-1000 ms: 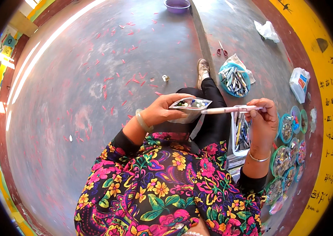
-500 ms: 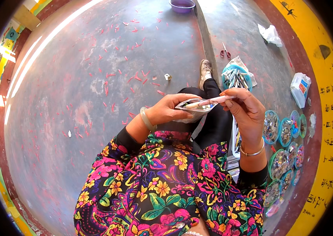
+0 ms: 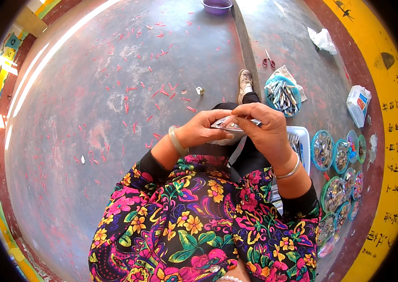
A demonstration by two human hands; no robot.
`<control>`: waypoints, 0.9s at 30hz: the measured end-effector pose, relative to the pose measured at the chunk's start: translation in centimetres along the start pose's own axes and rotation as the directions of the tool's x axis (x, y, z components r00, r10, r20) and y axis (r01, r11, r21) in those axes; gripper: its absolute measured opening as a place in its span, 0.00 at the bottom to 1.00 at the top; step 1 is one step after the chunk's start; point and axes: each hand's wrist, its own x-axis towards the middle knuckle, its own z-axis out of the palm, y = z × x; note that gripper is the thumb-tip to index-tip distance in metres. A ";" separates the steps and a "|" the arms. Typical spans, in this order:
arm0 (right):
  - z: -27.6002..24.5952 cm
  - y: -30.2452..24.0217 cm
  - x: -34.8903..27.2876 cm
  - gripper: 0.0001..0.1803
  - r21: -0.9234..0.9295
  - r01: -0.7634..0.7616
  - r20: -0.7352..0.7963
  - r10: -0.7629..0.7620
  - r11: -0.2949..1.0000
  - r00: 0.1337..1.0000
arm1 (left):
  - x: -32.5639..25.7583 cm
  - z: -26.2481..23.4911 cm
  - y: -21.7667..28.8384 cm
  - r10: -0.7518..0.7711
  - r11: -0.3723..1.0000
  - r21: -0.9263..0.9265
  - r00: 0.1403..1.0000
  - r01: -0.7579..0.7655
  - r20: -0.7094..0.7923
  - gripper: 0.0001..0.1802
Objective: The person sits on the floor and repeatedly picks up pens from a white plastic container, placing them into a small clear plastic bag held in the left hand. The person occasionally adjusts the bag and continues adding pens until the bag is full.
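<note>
A small clear plastic bag (image 3: 226, 136) is held in front of my lap, its mouth spread and tilted toward me. My left hand (image 3: 202, 129) is closed round the bag's left side, thumb in front. At the bag's mouth is my right hand (image 3: 262, 126), its thumb and fingers bent together over the opening. A pale, pen-like stick shows in part beneath these fingertips; whether they still pinch it or the bag's rim is hidden. Beyond my right hand stands a turquoise basket (image 3: 269, 100) full of pens or pen-like sticks.
At my right sit a white tray (image 3: 304, 141) of slim parts and several round baskets (image 3: 323, 167) of small pieces. Red-handled scissors (image 3: 268, 62), a white plastic bag (image 3: 323, 41) and a white packet (image 3: 358, 105) lie farther off. A purple basin (image 3: 216, 6) stands far ahead. Red slivers dot the floor.
My right hand has moved left and down to the bag's mouth, bringing the pale stick with it. The stick no longer juts out to the right. My left hand has hardly moved.
</note>
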 end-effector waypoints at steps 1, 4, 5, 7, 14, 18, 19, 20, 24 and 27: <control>0.2 0.3 0.0 0.06 -0.025 0.023 0.008 -0.022 0.999 1.000 | 0.0 0.0 -0.1 0.019 1.000 0.007 1.000 -0.019 -0.008 0.27; 0.8 0.9 0.0 0.07 -0.079 0.040 0.008 -0.040 0.996 0.999 | 0.2 0.2 0.0 0.057 0.998 0.024 0.998 -0.057 -0.014 0.27; 1.2 1.0 -0.1 0.07 -0.083 0.013 -0.011 -0.014 0.996 1.000 | 0.2 0.3 0.1 0.067 0.997 0.029 0.998 -0.066 -0.013 0.26; 1.6 1.2 -0.3 0.06 -0.115 -0.007 -0.021 0.005 0.993 1.000 | 0.2 0.3 0.2 0.063 0.998 -0.004 0.998 -0.063 -0.004 0.26; 2.0 1.7 -0.8 0.04 -0.381 0.166 -0.005 -0.181 0.909 0.983 | 0.1 0.2 -0.2 0.062 0.998 -0.026 0.998 -0.063 -0.018 0.27; 2.2 1.6 -1.5 0.06 -0.489 0.218 0.056 -0.219 0.845 0.974 | -0.1 0.3 -0.5 0.034 0.997 -0.069 0.999 -0.036 -0.032 0.28; 2.3 1.8 -1.6 0.06 -0.482 0.214 0.054 -0.215 0.850 0.975 | 0.0 0.2 -0.4 0.042 0.998 -0.039 0.999 -0.043 -0.024 0.27; 2.4 2.1 -1.7 0.07 -0.476 0.208 0.050 -0.209 0.855 0.977 | 0.0 0.1 -0.3 0.048 0.999 -0.009 0.999 -0.049 -0.014 0.27; 1.9 2.5 -1.9 0.09 -0.401 0.235 -0.010 -0.261 0.885 0.965 | 0.1 0.2 -0.4 0.111 0.987 0.121 0.993 -0.104 -0.050 0.25; -0.6 2.9 -2.7 0.11 -0.356 0.211 -0.182 -0.289 0.910 0.940 | -0.2 0.4 0.4 0.048 0.978 0.209 0.990 -0.019 -0.135 0.23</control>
